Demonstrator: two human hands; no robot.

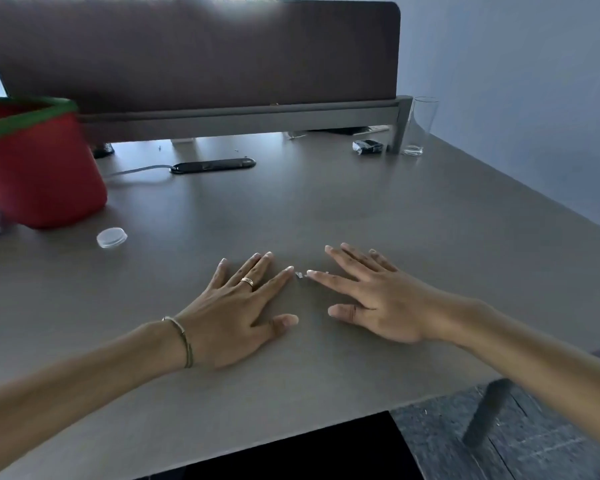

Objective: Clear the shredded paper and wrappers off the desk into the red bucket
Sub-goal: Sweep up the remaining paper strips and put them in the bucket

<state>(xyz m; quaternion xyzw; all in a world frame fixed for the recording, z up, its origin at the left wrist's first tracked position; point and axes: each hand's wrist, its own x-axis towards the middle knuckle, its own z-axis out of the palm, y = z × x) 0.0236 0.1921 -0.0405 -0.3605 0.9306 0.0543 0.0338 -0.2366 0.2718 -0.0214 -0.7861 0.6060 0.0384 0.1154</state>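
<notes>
My left hand (238, 308) and my right hand (371, 299) lie flat on the grey desk (326, 209), palms down, fingers spread, index fingertips nearly meeting. Between those fingertips sit a few tiny white paper scraps (300, 275). Neither hand holds anything. The red bucket (35, 168) with a green rim stands at the far left of the desk, well away from both hands. A crumpled dark-and-white wrapper (368, 147) lies at the back right, under the divider. A few small specks (238, 151) lie near the back.
A clear plastic lid (112, 237) rests in front of the bucket. A black cable port (213, 165) with a grey cord sits at the back. An empty glass (418, 126) stands at the back right. A brown divider panel (187, 53) closes off the rear.
</notes>
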